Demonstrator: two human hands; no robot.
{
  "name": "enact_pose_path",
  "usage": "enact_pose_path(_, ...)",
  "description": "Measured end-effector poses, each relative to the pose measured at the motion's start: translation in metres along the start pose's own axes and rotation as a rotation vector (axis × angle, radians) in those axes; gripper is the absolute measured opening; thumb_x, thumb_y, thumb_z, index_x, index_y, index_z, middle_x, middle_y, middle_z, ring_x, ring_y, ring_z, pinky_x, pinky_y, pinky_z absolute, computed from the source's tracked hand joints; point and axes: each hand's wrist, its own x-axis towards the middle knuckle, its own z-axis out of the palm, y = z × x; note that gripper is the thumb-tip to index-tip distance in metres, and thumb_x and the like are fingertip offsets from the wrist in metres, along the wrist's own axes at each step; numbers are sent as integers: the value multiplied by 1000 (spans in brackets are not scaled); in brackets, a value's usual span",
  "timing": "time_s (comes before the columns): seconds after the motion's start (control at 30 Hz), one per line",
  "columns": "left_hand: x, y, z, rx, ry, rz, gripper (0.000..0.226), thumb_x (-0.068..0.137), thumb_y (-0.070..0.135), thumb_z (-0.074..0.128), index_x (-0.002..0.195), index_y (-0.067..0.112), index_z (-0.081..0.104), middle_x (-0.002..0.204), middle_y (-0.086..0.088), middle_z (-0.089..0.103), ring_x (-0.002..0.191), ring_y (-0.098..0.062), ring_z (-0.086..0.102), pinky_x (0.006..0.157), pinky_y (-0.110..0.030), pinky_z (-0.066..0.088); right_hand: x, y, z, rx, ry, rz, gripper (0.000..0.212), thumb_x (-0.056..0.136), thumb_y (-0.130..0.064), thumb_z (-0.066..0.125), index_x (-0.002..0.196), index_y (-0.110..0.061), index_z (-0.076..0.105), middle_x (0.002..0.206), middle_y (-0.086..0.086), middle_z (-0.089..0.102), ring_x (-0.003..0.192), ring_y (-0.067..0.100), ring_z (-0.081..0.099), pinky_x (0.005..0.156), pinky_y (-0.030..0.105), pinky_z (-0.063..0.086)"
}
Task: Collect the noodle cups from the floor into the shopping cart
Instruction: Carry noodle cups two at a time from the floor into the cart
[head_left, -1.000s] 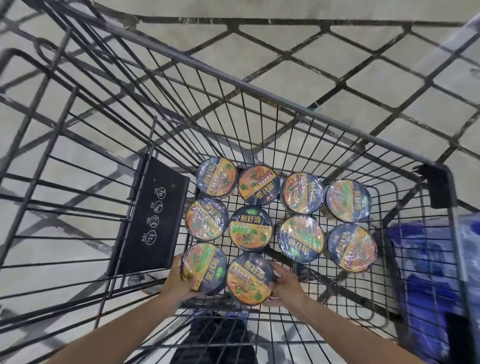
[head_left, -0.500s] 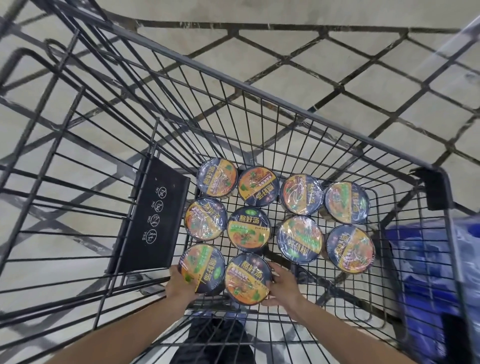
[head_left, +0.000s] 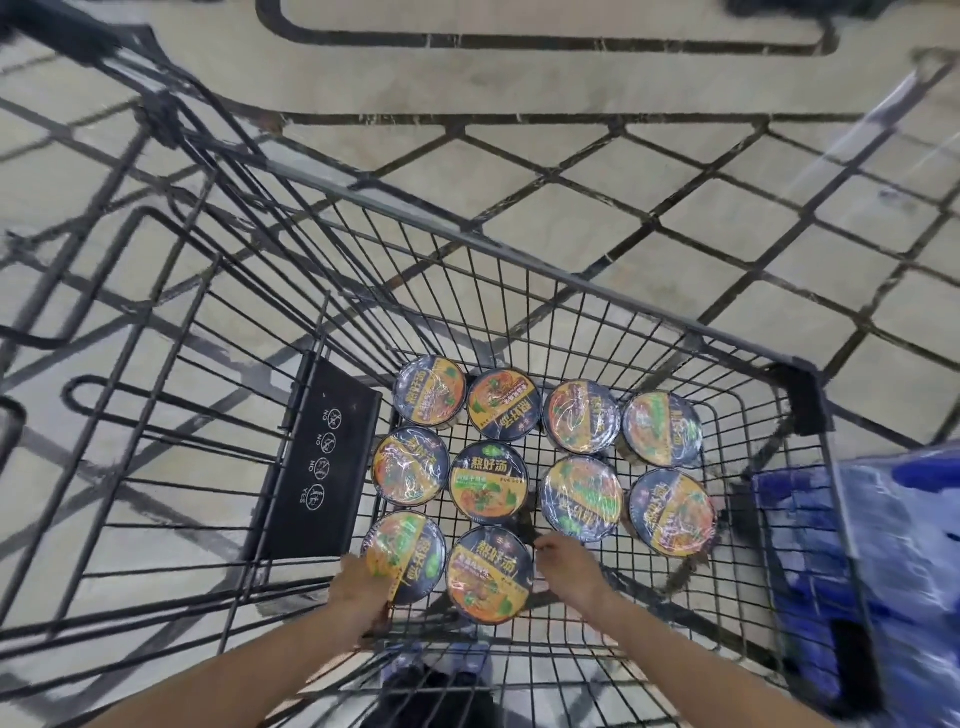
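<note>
- head view: ten round noodle cups with dark, orange-and-green printed foil lids (head_left: 488, 482) stand lid-up on the mesh bottom of a black wire shopping cart (head_left: 519, 249), in three rows: four at the far side, four in the middle, two nearest the person.
- the near-left noodle cup (head_left: 406, 556) sits against the left hand (head_left: 361, 584), which overlaps the cup's near-left rim; the near-right noodle cup (head_left: 491, 582) stands just beside the right hand (head_left: 563, 564), which lies at its right edge.
- compared with a second ago, the right hand no longer wraps the near-right cup; it has drawn off to the cup's side, and a sliver of cart mesh shows between them. the left hand has stayed at the near-left cup. the camera has tipped up, so more of the beige tiled floor with dark grout lines (head_left: 571, 78) shows beyond the cart.
- left hand: fingers touch the cup's rim; whether they curl round it i cannot tell, since they are blurred.
- right hand: released, fingers loosely bent, holding nothing.
- a black plastic child-seat flap with white pictograms (head_left: 319, 457) hangs left of the cups; a blue plastic-wrapped bundle (head_left: 883, 571) lies outside the cart at right.
</note>
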Motion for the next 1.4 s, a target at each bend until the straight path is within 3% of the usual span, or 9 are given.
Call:
enact_pose_path(0.13,-34,28,-29,197,27,339,26,95,11,47,120,2,46,121,-20,58,111,-32,55,80,-31,40,-32,-30,-32,-183,104,-174,27,98,-8,40,117,-2,58,118,12,62,108,25,59,92,30,45)
enact_pose_path(0.3,-78,81,-64,296,185,697,29,97,14,43,124,4,49,121,-13,56,107,-27,56,93,-38,46,-67,-74,-69,-362,305,-298,27,97,-11,39,112,-4,61,102,14,68,88,29,64,79,38,53)
enact_pose_path(0.43,-123,121,-88,396,347,847,25,98,19,40,117,6,51,116,-10,56,99,-22,57,88,-38,51,-108,-111,-93,-435,449,-424,29,101,-23,36,115,-11,58,102,11,66,89,27,64,78,40,55)
enact_pose_path(0.57,-167,153,-108,556,569,1017,27,96,15,39,117,3,51,119,-12,57,106,-26,56,89,-35,46,-145,-139,-113,-525,592,-550,27,100,-17,38,112,-7,59,110,10,63,98,25,61,80,39,54)
enact_pose_path(0.73,-191,166,-114,755,713,1111,33,98,23,35,123,5,49,128,-12,53,119,-26,49,105,-39,36,-167,-145,-121,-616,663,-603,25,96,-3,41,114,-2,58,114,10,60,107,24,57,74,16,40)
enact_pose_path(0.93,-212,157,-111,954,745,1150,46,102,27,31,141,4,31,151,-14,31,140,-25,27,117,-41,14,-192,-131,-122,-663,772,-634,30,91,2,44,116,-4,59,117,12,61,109,26,56,88,34,47)
enact_pose_path(1.07,-223,160,-107,1113,777,1215,44,102,25,30,140,4,34,149,-15,33,139,-26,28,117,-44,17,-205,-113,-131,-684,852,-608,31,94,-3,44,122,-4,56,124,10,60,116,24,52,98,33,42)
enact_pose_path(1.2,-235,181,-88,1161,792,1388,40,100,25,34,131,3,45,141,-15,44,131,-27,39,114,-45,23,-225,-82,-137,-688,913,-500,26,89,0,47,113,-1,58,116,14,62,107,30,55,88,36,44)
enact_pose_path(1.4,-293,207,-21,1226,670,1764,39,100,21,35,135,4,40,144,-14,41,134,-27,37,115,-45,19,-295,-4,-144,-559,1089,-128,33,92,-2,41,123,-6,52,122,12,57,110,29,53,85,34,40)
